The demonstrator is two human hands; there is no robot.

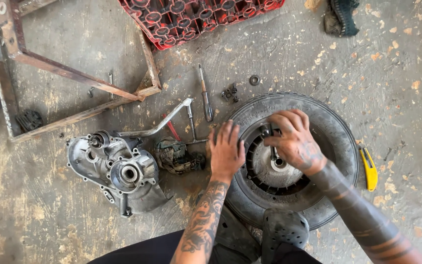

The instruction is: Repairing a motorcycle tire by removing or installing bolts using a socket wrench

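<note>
A small wheel [291,161] lies flat on the concrete floor [396,88], tyre on. The left hand [225,151] presses open-palmed on its rim; the right hand [294,142] pinches a dark tool [271,142] at the hub (engine casing [120,171] already apart, bolts [229,92] loose), so the hub work looks unfinished.

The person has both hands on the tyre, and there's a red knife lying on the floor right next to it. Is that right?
Nearly. Both the left hand and the right hand are on the tyre, and a utility knife does lie on the floor beside it, but the head view shows it is yellow, not red.
</note>
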